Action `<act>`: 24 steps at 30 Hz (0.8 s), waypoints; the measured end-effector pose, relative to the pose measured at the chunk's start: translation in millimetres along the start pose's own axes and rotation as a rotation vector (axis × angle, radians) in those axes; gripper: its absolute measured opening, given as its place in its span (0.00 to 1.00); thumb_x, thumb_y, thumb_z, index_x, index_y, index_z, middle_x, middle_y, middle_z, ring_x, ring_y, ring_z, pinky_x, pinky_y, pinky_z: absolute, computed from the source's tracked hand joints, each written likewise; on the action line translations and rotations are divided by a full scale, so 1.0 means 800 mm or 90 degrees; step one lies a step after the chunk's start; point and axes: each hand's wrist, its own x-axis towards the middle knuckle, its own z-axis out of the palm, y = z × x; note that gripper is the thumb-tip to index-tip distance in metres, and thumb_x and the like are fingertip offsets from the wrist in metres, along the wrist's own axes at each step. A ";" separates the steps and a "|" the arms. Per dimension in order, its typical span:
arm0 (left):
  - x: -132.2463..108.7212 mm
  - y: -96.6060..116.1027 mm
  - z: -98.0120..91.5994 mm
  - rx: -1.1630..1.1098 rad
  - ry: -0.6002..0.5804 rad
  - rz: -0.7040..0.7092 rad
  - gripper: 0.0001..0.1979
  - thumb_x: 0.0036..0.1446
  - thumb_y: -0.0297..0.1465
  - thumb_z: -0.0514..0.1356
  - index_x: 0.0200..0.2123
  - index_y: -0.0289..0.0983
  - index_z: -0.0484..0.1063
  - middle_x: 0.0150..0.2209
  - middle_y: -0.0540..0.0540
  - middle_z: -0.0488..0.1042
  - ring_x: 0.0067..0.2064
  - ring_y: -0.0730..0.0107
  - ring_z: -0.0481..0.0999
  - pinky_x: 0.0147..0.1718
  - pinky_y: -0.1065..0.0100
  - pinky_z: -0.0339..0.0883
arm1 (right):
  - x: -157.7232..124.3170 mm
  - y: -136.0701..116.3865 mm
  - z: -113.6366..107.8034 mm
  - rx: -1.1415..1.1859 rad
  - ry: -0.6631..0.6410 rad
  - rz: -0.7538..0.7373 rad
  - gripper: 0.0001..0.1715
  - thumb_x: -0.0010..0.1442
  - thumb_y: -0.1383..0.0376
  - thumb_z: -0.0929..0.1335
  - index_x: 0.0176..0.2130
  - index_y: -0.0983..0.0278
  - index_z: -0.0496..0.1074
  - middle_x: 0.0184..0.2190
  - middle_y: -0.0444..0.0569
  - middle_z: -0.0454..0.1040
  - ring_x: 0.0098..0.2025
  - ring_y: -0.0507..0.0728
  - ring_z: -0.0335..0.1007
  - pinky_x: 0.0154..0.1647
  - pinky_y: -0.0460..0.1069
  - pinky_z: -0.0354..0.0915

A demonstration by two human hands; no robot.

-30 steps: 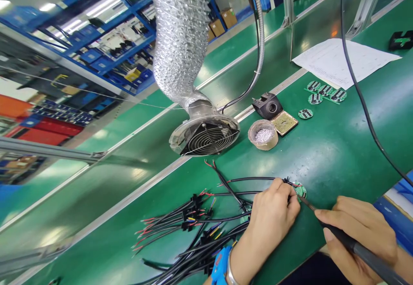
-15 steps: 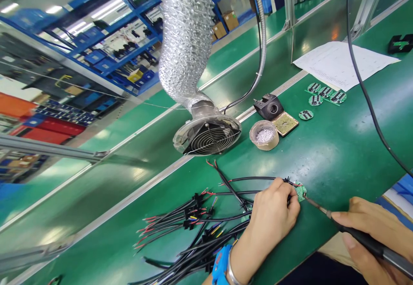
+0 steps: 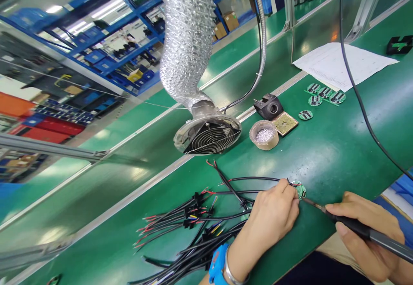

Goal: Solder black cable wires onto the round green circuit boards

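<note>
My right hand (image 3: 368, 229) is closed round the black handle of a soldering iron (image 3: 350, 222). The iron's tip touches or nearly touches the lower edge of a small round green circuit board (image 3: 300, 188). Against the board's left side, my left hand (image 3: 277, 209) has its fingers pinched on a black cable (image 3: 258, 178) with thin red wire ends at the board. Its fingertips are partly hidden, so the exact grip is hard to see. More black cables (image 3: 193, 250) with stripped coloured ends lie in a bundle left of and beneath my left forearm.
Above the bench hangs a fume extractor hood (image 3: 209, 134) on a silver duct. Behind the hands stand a round tub of metal shavings (image 3: 264, 135) and an iron stand with sponge (image 3: 274, 108). Several round boards (image 3: 325, 93) lie near a paper sheet (image 3: 345, 63). A cord (image 3: 358, 91) crosses the right side.
My right hand and the soldering iron have shifted slightly left, the tip moving a little down and left along the board. My left hand has turned slightly and stays beside the board.
</note>
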 end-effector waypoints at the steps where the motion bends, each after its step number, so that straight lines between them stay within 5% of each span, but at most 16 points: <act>1: 0.000 0.001 0.002 0.009 0.003 -0.012 0.05 0.65 0.29 0.54 0.38 0.40 0.70 0.38 0.49 0.72 0.33 0.67 0.75 0.30 0.67 0.68 | 0.002 -0.001 0.002 0.012 0.000 0.003 0.14 0.57 0.73 0.64 0.43 0.62 0.72 0.28 0.47 0.77 0.28 0.55 0.74 0.28 0.50 0.70; 19: 0.000 0.013 0.021 -0.011 0.085 -0.097 0.05 0.61 0.27 0.56 0.34 0.39 0.72 0.35 0.49 0.75 0.32 0.66 0.77 0.30 0.67 0.69 | -0.003 -0.002 0.007 0.078 -0.029 -0.010 0.15 0.56 0.74 0.64 0.44 0.66 0.71 0.25 0.46 0.72 0.23 0.51 0.66 0.24 0.48 0.63; 24: 0.002 0.011 0.023 -0.032 0.117 -0.091 0.06 0.59 0.26 0.56 0.31 0.40 0.71 0.33 0.49 0.74 0.30 0.67 0.76 0.28 0.68 0.68 | -0.007 -0.004 -0.003 0.027 -0.003 -0.022 0.14 0.57 0.74 0.63 0.43 0.65 0.72 0.28 0.48 0.75 0.30 0.56 0.73 0.28 0.50 0.66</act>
